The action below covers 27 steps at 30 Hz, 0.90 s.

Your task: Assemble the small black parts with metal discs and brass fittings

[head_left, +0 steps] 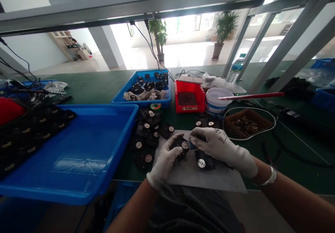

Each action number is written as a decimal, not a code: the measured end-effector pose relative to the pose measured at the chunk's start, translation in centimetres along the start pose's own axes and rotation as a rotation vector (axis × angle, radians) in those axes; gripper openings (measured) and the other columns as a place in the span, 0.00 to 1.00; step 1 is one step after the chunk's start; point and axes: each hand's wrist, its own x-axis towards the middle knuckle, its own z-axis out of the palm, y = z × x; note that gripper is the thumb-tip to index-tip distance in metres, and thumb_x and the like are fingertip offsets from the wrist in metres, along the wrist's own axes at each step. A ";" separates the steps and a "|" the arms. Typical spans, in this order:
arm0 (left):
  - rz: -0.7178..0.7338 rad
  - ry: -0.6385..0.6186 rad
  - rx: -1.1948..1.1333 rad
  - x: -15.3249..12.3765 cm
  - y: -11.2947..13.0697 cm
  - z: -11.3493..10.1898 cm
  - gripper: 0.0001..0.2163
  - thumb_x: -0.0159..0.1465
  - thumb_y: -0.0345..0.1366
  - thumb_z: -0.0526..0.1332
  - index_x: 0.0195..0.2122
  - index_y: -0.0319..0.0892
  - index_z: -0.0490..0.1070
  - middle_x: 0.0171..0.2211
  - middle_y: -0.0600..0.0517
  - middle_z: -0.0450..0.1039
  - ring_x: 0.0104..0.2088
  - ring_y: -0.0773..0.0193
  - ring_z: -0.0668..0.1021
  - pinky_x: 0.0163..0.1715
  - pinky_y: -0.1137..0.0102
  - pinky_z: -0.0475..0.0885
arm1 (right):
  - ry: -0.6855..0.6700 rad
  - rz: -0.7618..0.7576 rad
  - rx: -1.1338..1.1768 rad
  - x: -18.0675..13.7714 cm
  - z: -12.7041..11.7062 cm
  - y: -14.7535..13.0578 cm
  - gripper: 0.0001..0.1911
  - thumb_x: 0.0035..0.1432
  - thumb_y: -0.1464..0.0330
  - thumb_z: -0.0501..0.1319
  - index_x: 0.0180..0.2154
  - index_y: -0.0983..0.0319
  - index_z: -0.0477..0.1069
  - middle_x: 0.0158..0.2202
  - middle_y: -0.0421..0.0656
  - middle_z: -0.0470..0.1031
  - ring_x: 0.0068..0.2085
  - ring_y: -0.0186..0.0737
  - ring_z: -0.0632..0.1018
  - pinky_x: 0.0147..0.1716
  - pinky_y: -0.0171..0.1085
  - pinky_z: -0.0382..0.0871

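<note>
Both my hands wear white gloves and meet over a grey mat (193, 173) at the table's front edge. My left hand (164, 161) is closed around a small black part with a round metal disc (183, 144). My right hand (222, 149) is closed in a pinch on a small dark blue object pressed against that disc; I cannot name it. Another black part with a metal disc (202, 162) lies on the mat under my right hand. A pile of similar black parts (149, 135) lies just left of the mat.
A large blue tray (86, 156) sits at the left with black parts draped over its left edge. Behind are a blue bin (142, 100) of parts, a red bin (188, 100), a white tub (216, 102), a brown box (247, 123) of small metal pieces, cables and a water bottle (235, 70).
</note>
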 end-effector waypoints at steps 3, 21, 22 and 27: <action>-0.011 -0.008 0.008 0.0 0.2 0.2 0.26 0.58 0.32 0.67 0.59 0.40 0.75 0.41 0.48 0.81 0.36 0.61 0.80 0.36 0.71 0.74 | 0.000 -0.085 -0.020 -0.1 0.2 0.3 0.11 0.68 0.62 0.59 0.40 0.57 0.80 0.38 0.43 0.84 0.38 0.42 0.81 0.39 0.38 0.70; -0.043 -0.025 0.049 0.2 -0.1 0.0 0.26 0.58 0.31 0.64 0.60 0.40 0.72 0.33 0.51 0.80 0.26 0.66 0.76 0.26 0.74 0.70 | -0.007 -0.112 0.003 0.3 1.0 1.1 0.10 0.69 0.63 0.60 0.40 0.58 0.78 0.38 0.43 0.84 0.38 0.43 0.82 0.39 0.39 0.72; -0.043 -0.024 0.048 0.2 -0.1 0.0 0.26 0.58 0.31 0.64 0.60 0.40 0.72 0.33 0.51 0.80 0.27 0.67 0.76 0.26 0.74 0.69 | -0.010 -0.107 0.005 0.3 1.1 1.1 0.10 0.69 0.63 0.60 0.40 0.59 0.78 0.38 0.43 0.84 0.38 0.43 0.82 0.40 0.39 0.72; -0.046 -0.034 0.029 0.3 -0.2 0.0 0.26 0.58 0.31 0.65 0.59 0.40 0.72 0.36 0.51 0.79 0.28 0.67 0.76 0.29 0.73 0.71 | -0.023 -0.099 0.009 0.1 1.2 1.3 0.11 0.69 0.61 0.59 0.40 0.59 0.78 0.38 0.44 0.84 0.38 0.43 0.82 0.40 0.40 0.73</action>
